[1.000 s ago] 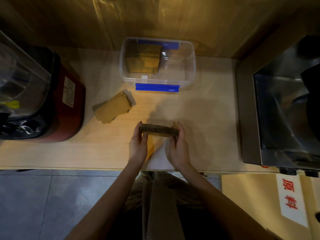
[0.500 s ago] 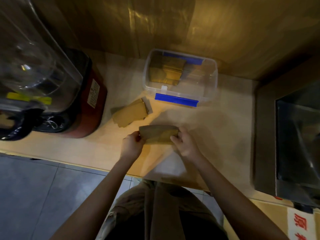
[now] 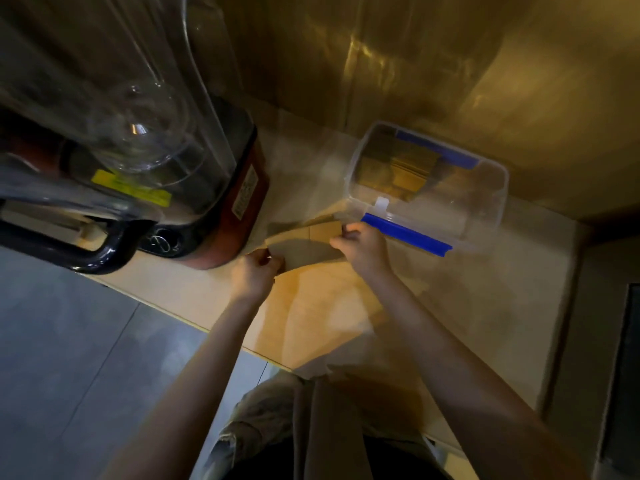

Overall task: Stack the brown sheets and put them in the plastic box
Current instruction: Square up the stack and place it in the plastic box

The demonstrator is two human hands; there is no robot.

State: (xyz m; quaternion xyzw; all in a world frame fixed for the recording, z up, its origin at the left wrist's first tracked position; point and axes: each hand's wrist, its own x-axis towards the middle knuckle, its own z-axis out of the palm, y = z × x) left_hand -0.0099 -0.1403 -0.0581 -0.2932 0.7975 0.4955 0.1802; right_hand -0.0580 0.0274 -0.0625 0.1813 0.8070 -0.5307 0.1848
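A stack of brown sheets (image 3: 304, 252) is held flat between both hands, just above the wooden counter (image 3: 322, 306). My left hand (image 3: 254, 273) grips its near-left end and my right hand (image 3: 363, 247) grips its far-right end. Directly behind it lies a loose pile of brown sheets (image 3: 320, 230), partly hidden by the held stack. The clear plastic box (image 3: 485, 202) with blue clips stands to the right, touching distance from my right hand, with more brown sheets (image 3: 398, 171) inside at its left end.
A red blender base (image 3: 239, 202) with a large clear jug (image 3: 104, 98) and black handle stands close on the left. A wooden wall rises behind the counter. A dark metal appliance edge (image 3: 623, 375) is at far right. Grey floor tiles lie below left.
The held stack has moved from the counter's front middle away from me, to over the loose pile beside the box, and turned from on edge to flat. The view has swung left.
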